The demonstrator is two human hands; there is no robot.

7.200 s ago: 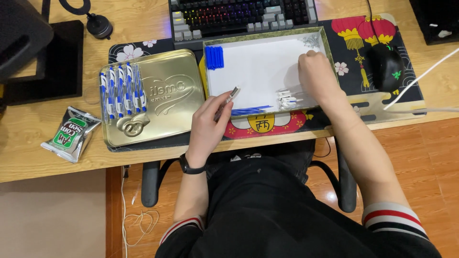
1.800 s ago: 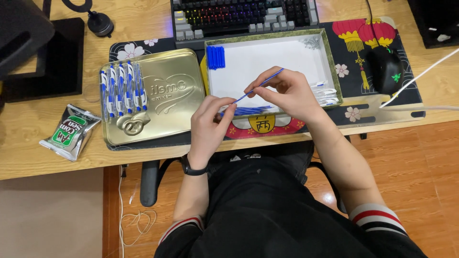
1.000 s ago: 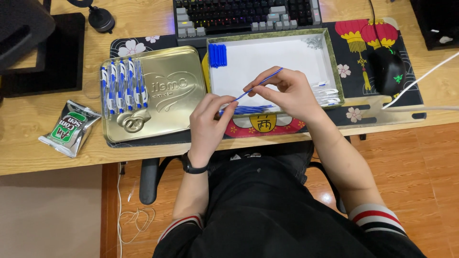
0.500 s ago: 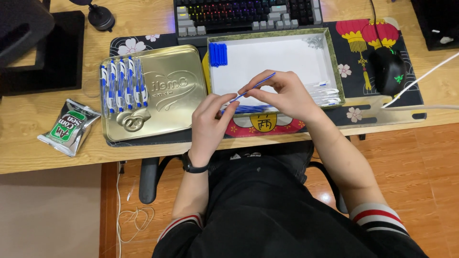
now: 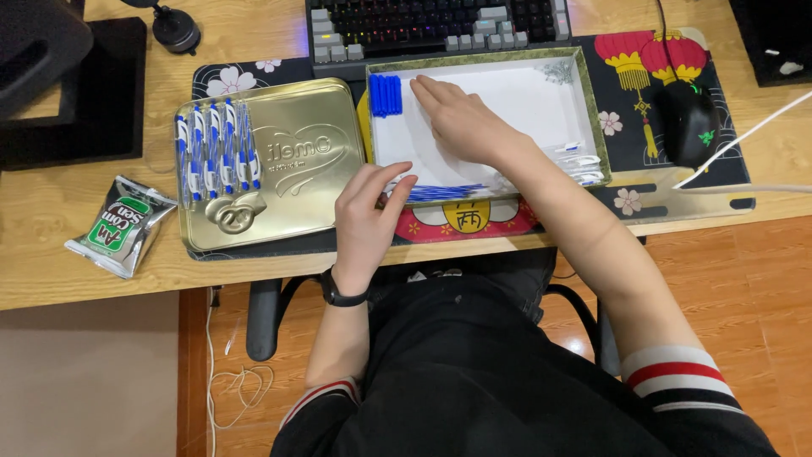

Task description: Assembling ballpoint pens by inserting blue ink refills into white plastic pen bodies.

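Note:
My right hand (image 5: 461, 123) lies flat inside the white tray (image 5: 590, 101), fingertips beside a small pile of blue pen caps (image 5: 386, 95) in the tray's far left corner. My left hand (image 5: 368, 211) rests at the tray's near left edge, fingers curled around a thin pen that is mostly hidden by them. A row of blue refills (image 5: 444, 192) lies along the tray's near wall, just right of my left fingers. A few white pen parts (image 5: 579, 161) sit at the tray's right side.
A gold tin lid (image 5: 288, 169) left of the tray carries several finished blue-and-white pens (image 5: 216, 152). A keyboard (image 5: 423, 21) lies behind, a black mouse (image 5: 689, 123) to the right, a green snack packet (image 5: 118, 224) at far left. A white cable (image 5: 744, 135) crosses the right.
My right hand has let go of the blue refill it was guiding into the pen and moved up and left into the tray toward the blue caps. My left hand stays put.

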